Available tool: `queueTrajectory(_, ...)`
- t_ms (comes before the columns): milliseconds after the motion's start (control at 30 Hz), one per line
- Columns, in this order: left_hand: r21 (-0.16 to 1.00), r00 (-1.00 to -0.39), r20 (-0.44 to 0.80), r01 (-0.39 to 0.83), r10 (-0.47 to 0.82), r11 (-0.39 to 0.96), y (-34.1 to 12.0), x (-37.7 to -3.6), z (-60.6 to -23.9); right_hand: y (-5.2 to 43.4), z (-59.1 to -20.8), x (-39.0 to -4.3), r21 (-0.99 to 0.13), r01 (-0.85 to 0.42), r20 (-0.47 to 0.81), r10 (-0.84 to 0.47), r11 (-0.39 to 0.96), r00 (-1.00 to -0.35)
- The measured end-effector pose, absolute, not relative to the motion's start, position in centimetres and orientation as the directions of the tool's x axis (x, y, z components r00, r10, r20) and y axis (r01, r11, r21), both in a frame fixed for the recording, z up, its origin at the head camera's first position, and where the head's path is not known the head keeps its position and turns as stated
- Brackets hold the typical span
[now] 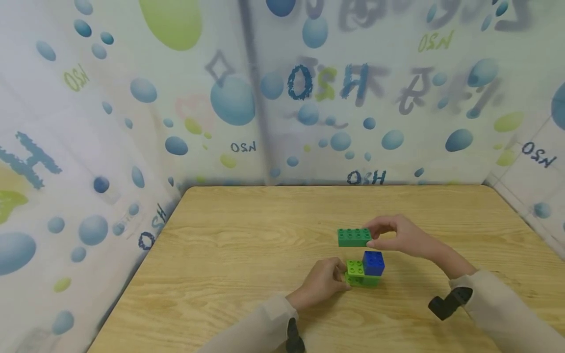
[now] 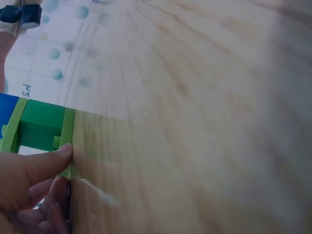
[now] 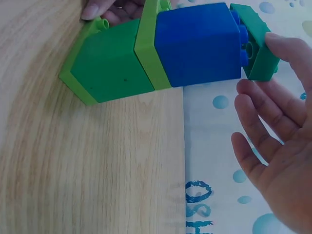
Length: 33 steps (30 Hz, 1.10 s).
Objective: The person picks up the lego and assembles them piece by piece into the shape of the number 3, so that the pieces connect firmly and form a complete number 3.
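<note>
A stack of toy building bricks stands on the wooden table. From the bottom up it has a flat light green brick, a tall green brick, another flat light green brick and a tall blue brick. The blue one sits at the right end, leaving studs bare on the left. My left hand pinches the left end of the bottom light green brick between thumb and fingers. Above the stack, my right hand pinches the right end of a flat dark green brick, held apart from the blue studs.
The wooden table extends around the stack on all sides. Behind it and at the left hangs a white wall covering printed with bubbles and letters. A dark strap with a device sits on the right wrist.
</note>
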<state>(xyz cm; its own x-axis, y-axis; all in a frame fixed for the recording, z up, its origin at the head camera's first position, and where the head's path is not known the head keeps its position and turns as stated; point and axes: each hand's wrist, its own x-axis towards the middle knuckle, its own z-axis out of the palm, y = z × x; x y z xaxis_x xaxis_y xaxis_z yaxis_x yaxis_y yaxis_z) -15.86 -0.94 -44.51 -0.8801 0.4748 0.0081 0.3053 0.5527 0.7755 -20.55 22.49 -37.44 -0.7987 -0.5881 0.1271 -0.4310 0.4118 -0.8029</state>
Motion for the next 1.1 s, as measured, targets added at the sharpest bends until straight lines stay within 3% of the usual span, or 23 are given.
queueTrajectory(1100,0.788,-0.884,0.009,0.294,0.468,0.541,-0.9,-16.0,-44.9,23.7,-38.1,-16.2,-0.773,-0.422,0.140,-0.521,0.474,-0.842)
